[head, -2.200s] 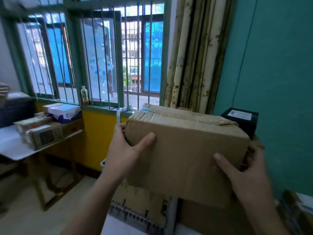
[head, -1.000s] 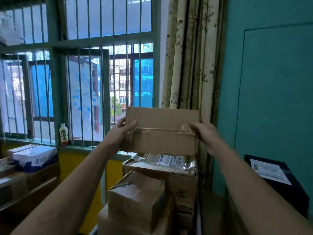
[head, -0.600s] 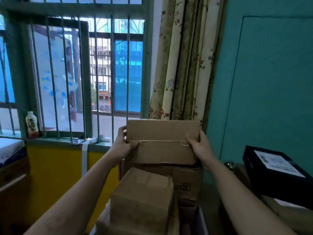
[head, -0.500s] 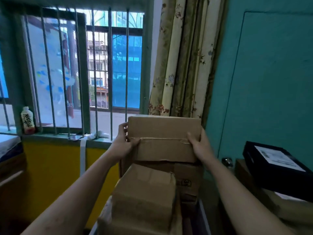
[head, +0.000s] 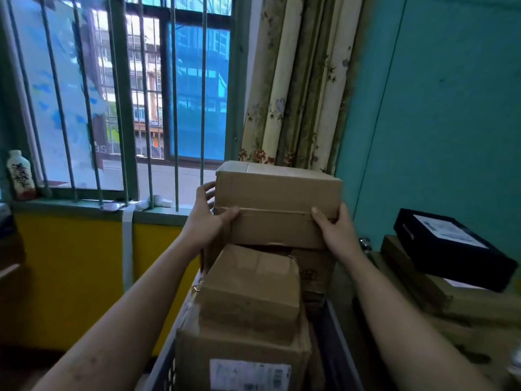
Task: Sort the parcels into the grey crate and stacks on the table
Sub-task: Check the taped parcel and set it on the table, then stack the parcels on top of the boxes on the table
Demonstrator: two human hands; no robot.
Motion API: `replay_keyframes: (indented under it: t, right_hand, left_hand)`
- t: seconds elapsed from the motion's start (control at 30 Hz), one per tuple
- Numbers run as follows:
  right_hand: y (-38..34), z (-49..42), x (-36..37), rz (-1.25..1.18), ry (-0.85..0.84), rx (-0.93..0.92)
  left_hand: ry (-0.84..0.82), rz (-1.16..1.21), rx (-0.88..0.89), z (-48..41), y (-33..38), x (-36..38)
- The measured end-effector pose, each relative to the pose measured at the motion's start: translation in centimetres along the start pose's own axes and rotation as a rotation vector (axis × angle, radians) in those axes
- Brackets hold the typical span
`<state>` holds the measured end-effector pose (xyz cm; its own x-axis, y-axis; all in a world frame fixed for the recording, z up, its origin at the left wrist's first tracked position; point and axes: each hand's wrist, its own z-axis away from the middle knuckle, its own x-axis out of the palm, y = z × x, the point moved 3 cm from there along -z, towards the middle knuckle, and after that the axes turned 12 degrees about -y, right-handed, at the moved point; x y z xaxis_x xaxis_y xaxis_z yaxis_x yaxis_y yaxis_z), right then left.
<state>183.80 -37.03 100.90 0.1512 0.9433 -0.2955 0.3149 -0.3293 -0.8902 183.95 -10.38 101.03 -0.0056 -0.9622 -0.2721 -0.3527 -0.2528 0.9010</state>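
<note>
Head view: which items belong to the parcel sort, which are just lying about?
Job: top cardboard box, gripped by left hand and right hand; small box in front; labelled box beneath it; grey crate; black parcel on the right.
Lying about: bottle on the sill; curtain.

Brown cardboard box [head: 277,204], floral cream curtain [head: 296,86], teal wall [head: 437,108].

Left hand [head: 207,221], right hand [head: 335,231] grip cardboard box [head: 277,204] atop stacked parcels [head: 251,300].
</note>
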Motion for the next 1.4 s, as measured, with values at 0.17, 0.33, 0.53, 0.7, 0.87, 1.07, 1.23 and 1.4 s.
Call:
replay_keyframes:
  t: [0.17, 0.33, 0.53, 0.7, 0.87, 1.07, 1.23, 1.4]
  right_hand:
    - [0.1, 1.0, 0.0, 0.029, 0.023, 0.021]
    - [-1.1, 2.8, -0.6, 0.039, 0.031, 0.021]
    - [-3.1, 6.5, -2.2, 0.068, 0.025, -0.069]
    - [-4.6, 11.5, -5.5, 0.015, -0.029, -0.201]
    - [-4.6, 16.9, -12.0, -0.012, -0.065, -0.250]
    - [-1.5, 22.4, -20.8, -0.005, -0.013, -0.214]
    - [2.0, 26.1, -27.4, 0.017, 0.056, -0.139]
    - [7.2, 29.7, -33.5, 0.059, 0.141, 0.029]
  left_hand:
    - [0.090, -0.034, -0.008, 0.8, 0.7, 0.1]
    - [0.124, -0.119, 0.009, 2.4, 2.1, 0.4]
    - [0.164, -0.239, 0.108, 5.8, 6.4, 3.5]
    - [0.126, -0.313, 0.187, 9.5, 9.8, 8.7]
    - [0.034, -0.307, 0.251, 14.0, 13.3, 16.3]
    - [-0.153, -0.202, 0.276, 18.7, 16.0, 26.6]
    - [-0.249, -0.166, 0.291, 21.1, 16.4, 34.8]
    - [-0.363, -0.085, 0.254, 22.8, 15.5, 42.9]
